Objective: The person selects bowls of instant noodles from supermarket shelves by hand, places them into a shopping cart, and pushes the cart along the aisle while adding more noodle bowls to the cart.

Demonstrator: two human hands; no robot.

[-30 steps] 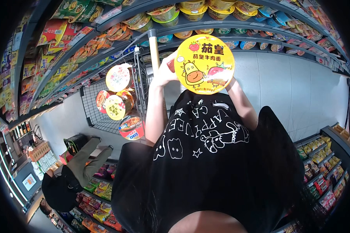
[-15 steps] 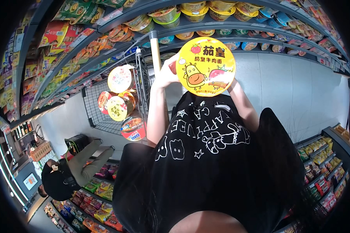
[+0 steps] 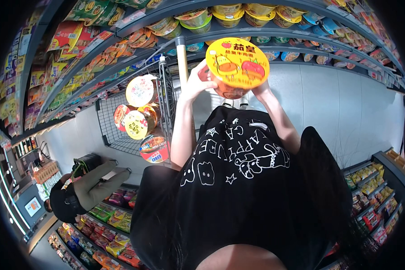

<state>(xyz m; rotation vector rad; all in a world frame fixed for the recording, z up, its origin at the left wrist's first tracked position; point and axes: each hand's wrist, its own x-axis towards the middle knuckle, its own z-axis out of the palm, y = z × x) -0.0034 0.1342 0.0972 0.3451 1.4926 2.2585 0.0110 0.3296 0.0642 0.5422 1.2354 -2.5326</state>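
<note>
A round noodle tub [image 3: 238,63] with a yellow lid showing cartoon figures is held in front of my chest, its lid tilted so that the reddish side wall shows. My left hand [image 3: 198,81] grips the tub from the left, thumb on its side wall. On the right, my right hand [image 3: 262,86] supports it from below, most of its fingers hidden behind the tub. To the left, a wire shopping cart [image 3: 108,130] with a pale handle [image 3: 182,60] carries several noodle tubs [image 3: 136,124].
Shelves of noodle tubs [image 3: 228,15] run along the top, and shelves of packets [image 3: 72,40] along the left. More snack shelves [image 3: 373,198] stand at lower right. A person [image 3: 72,200] in dark top and light trousers is at lower left, near a dark basket.
The tub's lid has tipped away from facing me, uncovering its side wall, and the tub sits slightly higher. The other person has shifted posture at lower left.
</note>
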